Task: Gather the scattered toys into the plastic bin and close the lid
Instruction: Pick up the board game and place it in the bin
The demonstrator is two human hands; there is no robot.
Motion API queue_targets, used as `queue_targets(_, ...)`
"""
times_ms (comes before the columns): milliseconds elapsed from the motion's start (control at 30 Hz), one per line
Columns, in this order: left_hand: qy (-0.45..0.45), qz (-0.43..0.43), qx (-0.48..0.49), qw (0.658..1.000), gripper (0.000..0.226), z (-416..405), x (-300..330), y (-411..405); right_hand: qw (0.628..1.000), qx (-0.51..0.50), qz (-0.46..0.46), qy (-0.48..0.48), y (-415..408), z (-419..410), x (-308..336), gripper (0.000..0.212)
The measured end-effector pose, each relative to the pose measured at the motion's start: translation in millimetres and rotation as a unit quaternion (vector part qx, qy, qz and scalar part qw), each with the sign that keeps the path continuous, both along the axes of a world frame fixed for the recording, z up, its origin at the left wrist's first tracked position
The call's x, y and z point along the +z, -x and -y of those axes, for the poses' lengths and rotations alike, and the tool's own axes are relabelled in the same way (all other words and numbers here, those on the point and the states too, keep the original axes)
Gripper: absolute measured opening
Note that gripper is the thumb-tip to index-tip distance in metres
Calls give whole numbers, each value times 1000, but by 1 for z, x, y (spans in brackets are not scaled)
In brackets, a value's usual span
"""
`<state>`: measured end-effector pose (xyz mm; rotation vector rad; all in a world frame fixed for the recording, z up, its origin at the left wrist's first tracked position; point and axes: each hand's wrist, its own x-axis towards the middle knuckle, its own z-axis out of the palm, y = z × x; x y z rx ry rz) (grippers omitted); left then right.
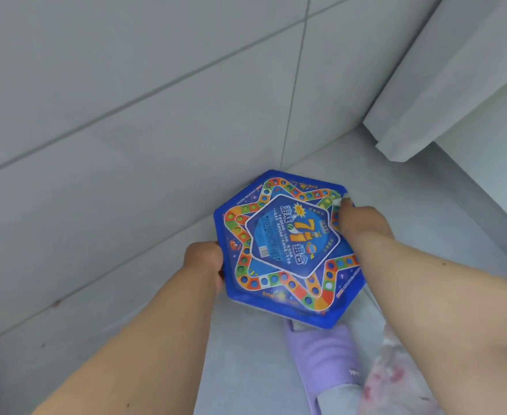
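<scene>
The blue hexagonal game board [289,250] is held flat above the floor [366,181], left hand [206,260] and right hand [361,220] gripping opposite edges, so gathering seems underway; carrying it to the unseen bin looks next.

We see bright, even, cool indoor light with no clear source and no glare. Soft shadow gathers toward five o'clock under the blue game board [288,250]. Wide-angle bending skews the tile lines toward ten o'clock; the whole picture looks slightly soft, blurriest at six o'clock.
</scene>
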<state>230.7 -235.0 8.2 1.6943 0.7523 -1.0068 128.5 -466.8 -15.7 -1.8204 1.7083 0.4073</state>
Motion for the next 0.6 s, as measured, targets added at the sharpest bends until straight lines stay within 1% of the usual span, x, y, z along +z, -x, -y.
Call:
queue_targets(100,-29,6,42,999,21,-40,11,7,999,32,2,-21,-6,-38,4,68)
queue_targets(200,-41,-3,115,992,20,-85,19,18,996,82,4,-45,-16,-77,5,68)
queue_targets(333,-30,3,213,977,25,-145,28,26,984,167,6,-65,-31,-126,9,66)
queue_targets(500,-32,37,281,959,25,-211,35,36,969,229,30,-91,-41,-183,12,69)
queue_targets(533,-28,38,308,950,28,-225,34,37,967,236,34,-92,-42,-193,12,69)
queue_targets(600,-15,33,366,930,43,-254,29,38,963,251,33,-90,-45,-212,12,70)
